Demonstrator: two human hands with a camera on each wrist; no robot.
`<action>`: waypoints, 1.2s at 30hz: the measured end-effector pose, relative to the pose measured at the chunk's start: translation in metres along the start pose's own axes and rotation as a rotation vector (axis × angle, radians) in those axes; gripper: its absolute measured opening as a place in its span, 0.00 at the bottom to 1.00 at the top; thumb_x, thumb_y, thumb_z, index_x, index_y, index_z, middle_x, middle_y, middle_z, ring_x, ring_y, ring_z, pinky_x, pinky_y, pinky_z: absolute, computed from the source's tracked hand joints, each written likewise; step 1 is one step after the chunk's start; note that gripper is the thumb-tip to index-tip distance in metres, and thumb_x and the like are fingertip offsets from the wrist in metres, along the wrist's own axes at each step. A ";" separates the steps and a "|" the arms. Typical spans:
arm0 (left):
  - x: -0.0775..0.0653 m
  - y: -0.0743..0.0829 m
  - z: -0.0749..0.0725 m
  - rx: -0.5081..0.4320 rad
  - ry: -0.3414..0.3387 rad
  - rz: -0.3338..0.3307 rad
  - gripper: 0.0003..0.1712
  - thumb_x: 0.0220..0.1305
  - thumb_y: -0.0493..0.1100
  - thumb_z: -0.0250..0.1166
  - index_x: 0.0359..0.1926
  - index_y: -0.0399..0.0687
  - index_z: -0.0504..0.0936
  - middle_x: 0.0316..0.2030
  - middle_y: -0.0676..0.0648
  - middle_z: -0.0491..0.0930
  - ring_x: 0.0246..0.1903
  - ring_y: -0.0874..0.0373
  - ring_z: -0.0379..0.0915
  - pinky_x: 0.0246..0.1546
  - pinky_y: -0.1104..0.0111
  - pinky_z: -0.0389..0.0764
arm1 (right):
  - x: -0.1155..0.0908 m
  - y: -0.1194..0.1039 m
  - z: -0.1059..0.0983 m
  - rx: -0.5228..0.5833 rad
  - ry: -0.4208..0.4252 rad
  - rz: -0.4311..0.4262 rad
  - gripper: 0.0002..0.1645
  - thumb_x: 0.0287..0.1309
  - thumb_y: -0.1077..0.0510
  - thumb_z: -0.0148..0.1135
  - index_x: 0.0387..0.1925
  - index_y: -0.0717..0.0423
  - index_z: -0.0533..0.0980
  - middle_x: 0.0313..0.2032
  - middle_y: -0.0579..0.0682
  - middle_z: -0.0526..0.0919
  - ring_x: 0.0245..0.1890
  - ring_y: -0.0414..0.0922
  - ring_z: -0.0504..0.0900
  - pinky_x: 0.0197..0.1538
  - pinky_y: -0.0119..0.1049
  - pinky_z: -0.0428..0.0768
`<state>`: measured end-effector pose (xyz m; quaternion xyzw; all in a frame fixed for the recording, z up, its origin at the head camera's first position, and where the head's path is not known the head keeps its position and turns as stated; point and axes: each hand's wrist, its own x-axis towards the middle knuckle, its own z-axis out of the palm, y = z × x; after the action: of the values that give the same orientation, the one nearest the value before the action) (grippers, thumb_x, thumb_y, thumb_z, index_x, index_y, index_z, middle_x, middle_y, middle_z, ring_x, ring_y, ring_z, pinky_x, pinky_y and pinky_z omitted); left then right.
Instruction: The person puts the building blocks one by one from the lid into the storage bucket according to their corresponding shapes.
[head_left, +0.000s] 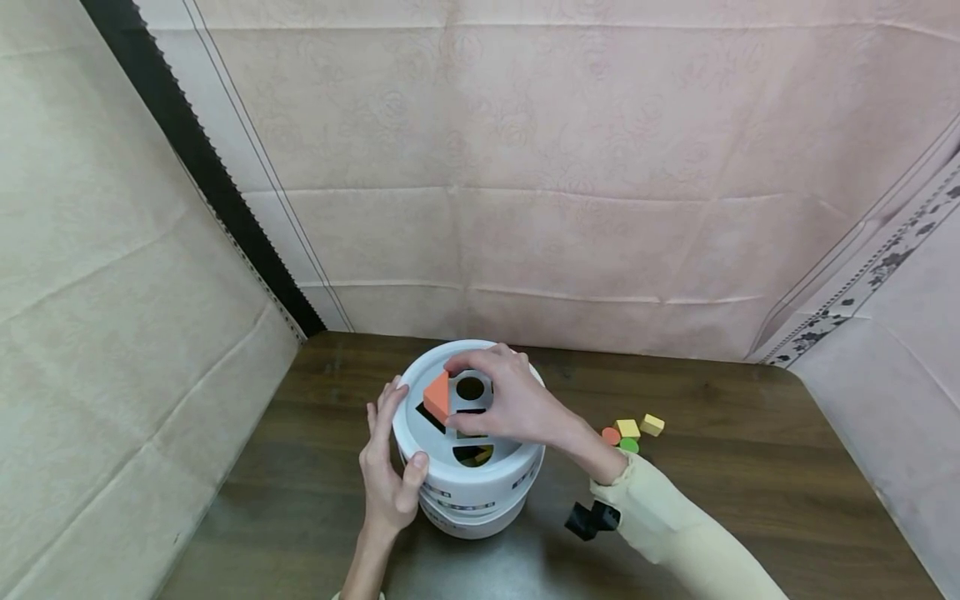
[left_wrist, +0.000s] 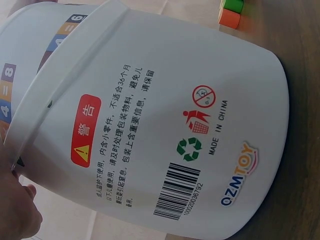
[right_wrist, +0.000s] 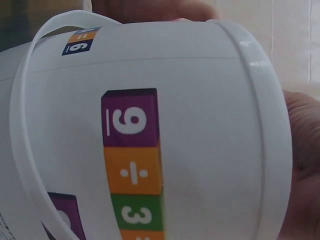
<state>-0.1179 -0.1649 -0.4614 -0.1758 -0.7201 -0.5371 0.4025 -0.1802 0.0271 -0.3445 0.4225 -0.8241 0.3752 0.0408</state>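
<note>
A white toy bucket (head_left: 474, 500) stands on the table, its recessed lid (head_left: 408, 425) pierced by several shaped holes. In the head view, my right hand (head_left: 517, 400) is over the lid and pinches an orange triangular block (head_left: 437, 397) between thumb and fingers. The block sits at a dark hole on the lid's left; how deep it goes I cannot tell. My left hand (head_left: 390, 479) rests against the bucket's left side, its fingers extended along the rim and the thumb toward the front. Yellow pieces (head_left: 483, 456) show through the front hole.
Right of the bucket lie two yellow blocks (head_left: 627, 428), an orange block (head_left: 611, 436) and a green block (head_left: 628, 445). Fabric walls (head_left: 600, 208) surround the wooden table (head_left: 720, 483) at the back and sides. A black device (head_left: 592, 520) is on the right wrist.
</note>
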 end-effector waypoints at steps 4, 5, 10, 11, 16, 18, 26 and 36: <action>0.000 0.000 0.000 -0.001 0.004 0.004 0.39 0.61 0.56 0.58 0.68 0.37 0.71 0.66 0.38 0.71 0.69 0.37 0.59 0.62 0.29 0.41 | 0.002 -0.001 0.001 0.001 -0.012 -0.001 0.31 0.46 0.53 0.79 0.53 0.55 0.80 0.50 0.46 0.83 0.53 0.47 0.72 0.52 0.51 0.63; 0.000 0.000 0.000 -0.001 0.004 0.004 0.39 0.62 0.56 0.58 0.68 0.37 0.71 0.66 0.38 0.71 0.69 0.37 0.59 0.62 0.29 0.41 | 0.002 -0.001 0.002 -0.001 -0.018 -0.002 0.30 0.46 0.53 0.79 0.53 0.55 0.80 0.49 0.46 0.83 0.53 0.47 0.72 0.52 0.52 0.63; -0.001 0.000 0.000 -0.002 0.006 0.004 0.39 0.62 0.57 0.58 0.67 0.37 0.71 0.65 0.38 0.72 0.68 0.35 0.59 0.62 0.29 0.41 | 0.002 -0.002 0.003 -0.013 -0.051 0.006 0.30 0.47 0.53 0.79 0.53 0.56 0.80 0.50 0.48 0.83 0.54 0.49 0.71 0.54 0.53 0.62; -0.001 0.000 0.000 -0.001 0.005 0.002 0.39 0.62 0.57 0.58 0.68 0.37 0.71 0.66 0.38 0.72 0.68 0.34 0.59 0.62 0.29 0.41 | 0.001 -0.001 0.003 -0.021 -0.052 0.010 0.31 0.47 0.52 0.79 0.53 0.56 0.80 0.50 0.48 0.83 0.54 0.50 0.70 0.53 0.53 0.61; -0.001 0.000 0.001 0.002 0.012 0.011 0.39 0.62 0.57 0.58 0.67 0.36 0.71 0.65 0.37 0.71 0.68 0.35 0.60 0.62 0.29 0.42 | -0.007 0.003 -0.007 -0.020 0.012 0.043 0.32 0.47 0.52 0.79 0.55 0.58 0.79 0.51 0.50 0.83 0.53 0.51 0.67 0.49 0.51 0.59; 0.000 -0.001 0.001 0.002 0.019 0.021 0.40 0.62 0.58 0.58 0.67 0.35 0.72 0.65 0.37 0.71 0.68 0.36 0.60 0.62 0.29 0.42 | -0.012 0.008 -0.015 -0.008 0.067 0.059 0.31 0.48 0.53 0.78 0.54 0.58 0.80 0.51 0.49 0.83 0.53 0.51 0.68 0.50 0.50 0.59; 0.001 -0.002 0.003 -0.002 0.042 0.046 0.41 0.62 0.60 0.58 0.65 0.33 0.73 0.64 0.35 0.72 0.67 0.36 0.61 0.61 0.29 0.43 | -0.054 0.048 -0.065 0.016 0.244 0.191 0.24 0.56 0.62 0.72 0.55 0.58 0.79 0.52 0.51 0.83 0.55 0.51 0.75 0.59 0.53 0.68; 0.000 -0.003 0.004 -0.011 0.045 0.035 0.41 0.62 0.61 0.58 0.65 0.33 0.73 0.65 0.36 0.72 0.67 0.35 0.61 0.63 0.30 0.42 | -0.147 0.106 -0.088 -0.063 0.315 0.402 0.17 0.62 0.63 0.67 0.52 0.59 0.80 0.47 0.52 0.85 0.46 0.48 0.79 0.46 0.34 0.69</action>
<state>-0.1218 -0.1624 -0.4641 -0.1783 -0.7045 -0.5380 0.4270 -0.1850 0.2205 -0.3998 0.1851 -0.8863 0.4110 0.1063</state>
